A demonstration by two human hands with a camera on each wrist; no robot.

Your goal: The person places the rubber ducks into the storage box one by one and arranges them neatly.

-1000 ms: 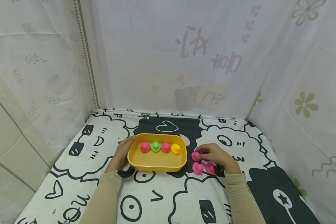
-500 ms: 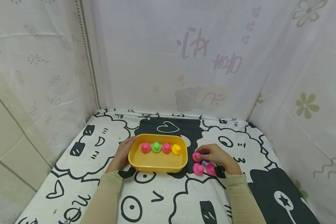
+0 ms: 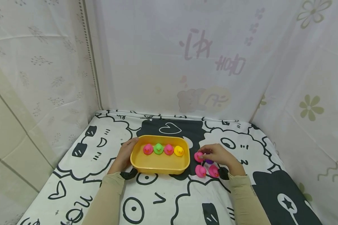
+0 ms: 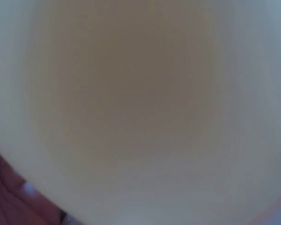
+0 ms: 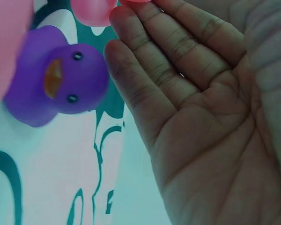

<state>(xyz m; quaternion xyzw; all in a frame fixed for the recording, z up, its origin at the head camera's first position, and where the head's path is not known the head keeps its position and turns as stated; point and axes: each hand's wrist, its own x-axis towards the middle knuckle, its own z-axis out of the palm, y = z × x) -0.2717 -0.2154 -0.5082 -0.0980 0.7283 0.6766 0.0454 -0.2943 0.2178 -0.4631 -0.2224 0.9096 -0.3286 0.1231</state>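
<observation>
In the head view, my left hand point(image 3: 125, 154) holds the left side of a shallow yellow tray point(image 3: 159, 165). Its thumb is hidden, and the left wrist view shows mostly a blur. A row inside the tray has two pink rubber ducks point(image 3: 148, 149), a green rubber duck point(image 3: 158, 149) and a yellow rubber duck point(image 3: 178, 151). Right of the tray, my right hand point(image 3: 219, 155) pinches another pink rubber duck point(image 3: 197, 157) at its fingertips. Below that hand, a purple rubber duck point(image 5: 86, 79) faces the right wrist camera. Two more pink rubber ducks point(image 3: 200, 171) lie nearer me.
A white cloth with black cartoon drawings point(image 3: 157, 200) covers the table. Pale patterned curtains point(image 3: 146, 62) hang behind it and along both sides. The front half of the tray shows bare yellow floor.
The head view has shifted slightly. My right hand and the pinched pink rubber duck are slightly higher relative to the other ducks, and more of the purple one shows. My left hand keeps its hold.
</observation>
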